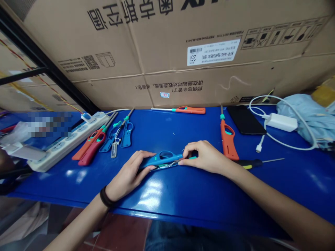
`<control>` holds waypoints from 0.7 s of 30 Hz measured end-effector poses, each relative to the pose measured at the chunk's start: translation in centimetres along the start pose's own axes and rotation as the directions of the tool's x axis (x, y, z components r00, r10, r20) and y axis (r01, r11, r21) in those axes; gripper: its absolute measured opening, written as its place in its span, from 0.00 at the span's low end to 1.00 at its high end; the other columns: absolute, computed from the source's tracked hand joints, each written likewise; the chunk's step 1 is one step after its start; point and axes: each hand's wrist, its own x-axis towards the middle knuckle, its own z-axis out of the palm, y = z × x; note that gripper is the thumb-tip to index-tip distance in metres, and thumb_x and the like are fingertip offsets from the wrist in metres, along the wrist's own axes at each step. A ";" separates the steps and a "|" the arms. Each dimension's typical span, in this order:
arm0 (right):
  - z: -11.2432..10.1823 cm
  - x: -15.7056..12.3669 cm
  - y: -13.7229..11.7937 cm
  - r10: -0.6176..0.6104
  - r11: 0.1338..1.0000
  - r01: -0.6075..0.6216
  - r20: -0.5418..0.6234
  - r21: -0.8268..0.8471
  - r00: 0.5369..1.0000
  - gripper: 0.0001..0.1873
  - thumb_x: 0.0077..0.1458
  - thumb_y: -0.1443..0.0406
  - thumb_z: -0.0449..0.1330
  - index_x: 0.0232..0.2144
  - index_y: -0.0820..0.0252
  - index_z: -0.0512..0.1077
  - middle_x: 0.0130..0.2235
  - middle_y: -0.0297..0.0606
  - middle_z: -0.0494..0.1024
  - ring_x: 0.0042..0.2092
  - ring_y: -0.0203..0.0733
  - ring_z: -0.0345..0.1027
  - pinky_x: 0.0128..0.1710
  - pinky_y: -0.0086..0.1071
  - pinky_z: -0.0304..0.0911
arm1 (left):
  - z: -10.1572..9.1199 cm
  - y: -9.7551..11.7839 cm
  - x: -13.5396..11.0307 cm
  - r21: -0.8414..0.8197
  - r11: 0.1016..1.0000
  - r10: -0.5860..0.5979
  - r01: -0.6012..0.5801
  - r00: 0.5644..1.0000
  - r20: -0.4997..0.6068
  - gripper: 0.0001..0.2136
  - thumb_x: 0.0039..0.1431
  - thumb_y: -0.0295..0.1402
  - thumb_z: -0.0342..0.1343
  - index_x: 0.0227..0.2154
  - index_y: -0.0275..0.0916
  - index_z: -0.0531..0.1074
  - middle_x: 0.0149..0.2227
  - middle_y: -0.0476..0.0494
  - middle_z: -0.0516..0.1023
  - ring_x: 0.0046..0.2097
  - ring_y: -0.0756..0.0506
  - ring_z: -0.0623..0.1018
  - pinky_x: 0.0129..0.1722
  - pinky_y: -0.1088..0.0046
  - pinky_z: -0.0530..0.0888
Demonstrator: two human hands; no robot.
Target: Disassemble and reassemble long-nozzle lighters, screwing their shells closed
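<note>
A blue gas lighter [161, 159] with its casing parted along one side lies between my hands, just above the table. White wires and a green part show in the gap. My left hand [128, 173] grips the handle end between thumb and fingers. At the neck end, the thumb and index finger of my right hand [205, 157] pinch the lighter near its nozzle; the exact part is hidden by the fingers. A taken-apart blue lighter [127, 134], with a clear tank [114, 150] and wires, rests farther left.
Orange [87, 143] and red [92, 150] lighters lie beside a white power strip [70, 139]. More orange lighters lie at the back [192, 110] and right [228, 141]. A screwdriver [252, 163], a black phone [246, 120] and a white charger [281, 122] are right; a cardboard box [167, 45] stands behind.
</note>
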 end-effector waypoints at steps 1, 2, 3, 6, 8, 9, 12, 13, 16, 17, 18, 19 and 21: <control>-0.1 0.0 -0.1 0.009 1.000 -0.009 0.005 0.001 1.000 0.05 0.45 0.63 0.67 0.23 0.57 0.75 0.28 0.31 0.78 0.31 0.36 0.69 0.32 0.28 0.58 | 0.0 0.0 0.0 0.000 1.000 -0.002 0.002 1.000 0.001 0.14 0.64 0.38 0.48 0.51 0.41 0.61 0.46 0.42 0.72 0.47 0.43 0.73 0.47 0.64 0.71; -0.1 0.0 -0.2 0.018 1.000 -0.018 0.015 0.001 1.000 0.05 0.46 0.63 0.67 0.23 0.57 0.75 0.28 0.31 0.77 0.31 0.36 0.68 0.31 0.28 0.57 | 0.0 0.0 0.0 0.000 1.000 -0.003 0.003 1.000 0.001 0.14 0.64 0.38 0.48 0.51 0.41 0.61 0.46 0.42 0.72 0.47 0.43 0.73 0.47 0.64 0.71; -0.2 0.0 -0.3 0.026 1.000 -0.026 0.025 -0.001 0.999 0.05 0.46 0.63 0.66 0.23 0.57 0.75 0.27 0.30 0.77 0.30 0.36 0.68 0.31 0.28 0.57 | 0.0 0.0 0.0 -0.001 1.000 -0.003 0.003 1.000 0.001 0.14 0.64 0.38 0.48 0.51 0.41 0.62 0.46 0.42 0.72 0.47 0.43 0.73 0.47 0.64 0.71; -0.3 0.0 -0.5 0.031 1.000 -0.030 0.059 -0.008 0.998 0.05 0.48 0.63 0.65 0.24 0.56 0.75 0.26 0.30 0.76 0.30 0.36 0.67 0.29 0.29 0.56 | 0.0 0.1 0.1 -0.001 1.000 0.001 -0.001 1.000 0.004 0.14 0.64 0.38 0.48 0.50 0.41 0.61 0.46 0.41 0.72 0.47 0.43 0.73 0.47 0.64 0.71; -0.4 -0.1 -0.6 0.018 1.000 -0.016 0.078 -0.019 0.997 0.05 0.49 0.62 0.64 0.24 0.56 0.75 0.26 0.30 0.76 0.29 0.36 0.67 0.29 0.29 0.56 | -0.1 0.1 0.1 0.000 1.000 0.001 -0.001 1.000 0.003 0.14 0.64 0.38 0.48 0.50 0.41 0.61 0.46 0.41 0.72 0.47 0.42 0.73 0.47 0.64 0.71; -0.3 -0.1 -0.7 0.012 0.999 -0.009 0.080 -0.033 0.997 0.05 0.50 0.62 0.64 0.24 0.56 0.75 0.26 0.30 0.76 0.29 0.36 0.66 0.29 0.29 0.56 | -0.1 0.1 0.1 0.000 1.000 0.000 0.000 1.000 0.003 0.14 0.64 0.38 0.47 0.50 0.41 0.61 0.46 0.41 0.72 0.47 0.42 0.73 0.47 0.64 0.71; -0.2 -0.2 -0.8 -0.019 0.991 0.025 0.046 -0.132 0.999 0.06 0.52 0.62 0.62 0.25 0.57 0.75 0.28 0.32 0.76 0.31 0.37 0.66 0.32 0.30 0.56 | 0.0 0.0 0.1 -0.002 1.000 -0.003 0.003 1.000 0.006 0.14 0.64 0.38 0.48 0.51 0.40 0.61 0.46 0.41 0.72 0.48 0.43 0.73 0.48 0.65 0.71; -0.1 -0.3 -0.8 -0.040 0.984 0.045 0.029 -0.175 0.999 0.07 0.53 0.62 0.62 0.25 0.57 0.75 0.29 0.33 0.76 0.32 0.37 0.66 0.35 0.32 0.57 | 0.0 0.0 0.1 -0.003 1.000 -0.004 0.004 1.000 0.006 0.14 0.64 0.37 0.48 0.51 0.40 0.61 0.46 0.41 0.72 0.48 0.43 0.73 0.48 0.65 0.71; 0.1 -0.4 -0.9 -0.096 0.965 0.094 0.007 -0.244 0.995 0.06 0.53 0.63 0.62 0.26 0.56 0.74 0.31 0.32 0.76 0.35 0.38 0.67 0.42 0.35 0.56 | 0.1 -0.1 0.0 -0.004 1.000 -0.011 0.011 1.000 0.005 0.14 0.64 0.37 0.49 0.51 0.41 0.61 0.46 0.42 0.71 0.48 0.43 0.72 0.48 0.66 0.70; 0.2 -0.5 -0.9 -0.092 0.968 0.090 0.004 -0.235 0.996 0.05 0.52 0.63 0.63 0.26 0.56 0.74 0.31 0.32 0.76 0.35 0.38 0.67 0.41 0.34 0.56 | 0.1 -0.1 0.0 -0.004 1.000 -0.012 0.012 1.000 0.005 0.14 0.64 0.37 0.49 0.51 0.41 0.61 0.46 0.43 0.71 0.48 0.43 0.72 0.48 0.66 0.70; 0.2 -0.5 -0.9 -0.075 0.974 0.073 0.001 -0.213 0.997 0.05 0.51 0.63 0.64 0.25 0.57 0.74 0.31 0.32 0.76 0.34 0.37 0.67 0.39 0.33 0.57 | 0.1 -0.1 0.0 -0.005 1.000 -0.012 0.012 1.000 0.006 0.14 0.64 0.37 0.49 0.51 0.41 0.61 0.46 0.43 0.71 0.48 0.44 0.72 0.48 0.66 0.70; 0.3 -0.5 -0.9 -0.047 0.982 0.045 -0.005 -0.184 0.999 0.05 0.50 0.64 0.65 0.25 0.57 0.74 0.31 0.32 0.76 0.34 0.37 0.67 0.37 0.32 0.58 | 0.1 -0.1 0.0 -0.007 1.000 -0.011 0.011 1.000 0.006 0.14 0.64 0.37 0.49 0.51 0.41 0.61 0.46 0.43 0.71 0.48 0.44 0.72 0.48 0.66 0.70; 0.4 -0.5 -0.9 0.015 0.992 -0.017 -0.016 -0.122 1.000 0.04 0.49 0.64 0.66 0.24 0.57 0.75 0.32 0.32 0.76 0.33 0.37 0.68 0.34 0.31 0.58 | 0.1 -0.1 0.0 -0.012 1.000 -0.009 0.009 1.000 0.006 0.14 0.64 0.36 0.49 0.51 0.41 0.61 0.46 0.43 0.71 0.47 0.44 0.72 0.48 0.66 0.70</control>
